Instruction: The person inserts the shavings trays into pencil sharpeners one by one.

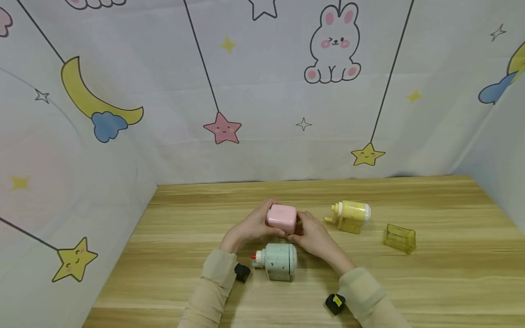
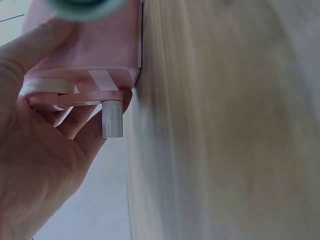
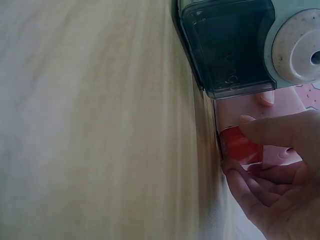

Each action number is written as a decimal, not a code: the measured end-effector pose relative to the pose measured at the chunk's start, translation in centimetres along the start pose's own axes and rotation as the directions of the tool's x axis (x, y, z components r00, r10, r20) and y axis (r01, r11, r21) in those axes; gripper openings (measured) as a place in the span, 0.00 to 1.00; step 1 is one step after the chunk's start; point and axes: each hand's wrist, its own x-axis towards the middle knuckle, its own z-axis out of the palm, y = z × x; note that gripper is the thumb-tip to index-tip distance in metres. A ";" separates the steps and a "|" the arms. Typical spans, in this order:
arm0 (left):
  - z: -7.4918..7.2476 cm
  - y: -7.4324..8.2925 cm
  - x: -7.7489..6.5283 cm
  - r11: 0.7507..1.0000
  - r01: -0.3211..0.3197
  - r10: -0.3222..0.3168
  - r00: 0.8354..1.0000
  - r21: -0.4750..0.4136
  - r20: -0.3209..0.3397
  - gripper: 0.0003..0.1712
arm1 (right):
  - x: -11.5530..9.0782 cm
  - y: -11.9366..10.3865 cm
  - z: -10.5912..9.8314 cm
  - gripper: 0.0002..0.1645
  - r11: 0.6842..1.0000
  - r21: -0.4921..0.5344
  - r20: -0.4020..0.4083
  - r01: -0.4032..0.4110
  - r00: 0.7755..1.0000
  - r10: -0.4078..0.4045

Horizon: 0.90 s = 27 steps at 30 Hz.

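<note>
Bracing the boxy pink plastic sharpener just beyond the mint-green plastic sharpener.
My left hand grips its body; my right hand pinches its red plastic drawer. A crooked tug could jam it; a slip could knock the nearer sharpener.

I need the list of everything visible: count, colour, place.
Pink pencil sharpener: 1, pink, centre
Red shavings drawer: 1, red, at the pink pencil sharpener
Mint pencil sharpener: 1, mint, in front of it
Yellow pencil sharpener: 1, yellow, right side
Loose shavings drawer: 1, translucent yellow, farther right
Table: 1, light brown, underneath
Printed backdrop: 1, mainly white, behind and beside the table
Left hand: 1, bare, holding the pink pencil sharpener
Right hand: 1, bare, pinching the red shavings drawer
Sleeves: 2, beige, behind the hands
Wrist cameras: 2, black, beside the sleeves
</note>
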 end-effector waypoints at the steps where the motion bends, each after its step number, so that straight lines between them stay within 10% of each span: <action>1: 0.0 0.0 0.0 1.000 -0.003 0.003 1.000 0.003 0.000 0.36 | 0.0 0.0 0.0 0.38 1.000 -0.001 -0.001 0.003 1.000 -0.003; 19: 0.1 -0.1 -0.1 0.984 -0.108 0.111 0.994 0.141 -0.013 0.37 | -0.1 -0.1 0.0 0.38 1.000 0.023 0.008 -0.007 1.000 0.007; 27: 0.1 -2.4 0.7 0.980 -0.105 0.109 0.994 0.169 -0.017 0.42 | -0.3 -0.2 -0.1 0.40 1.000 0.005 -0.013 0.009 1.000 -0.009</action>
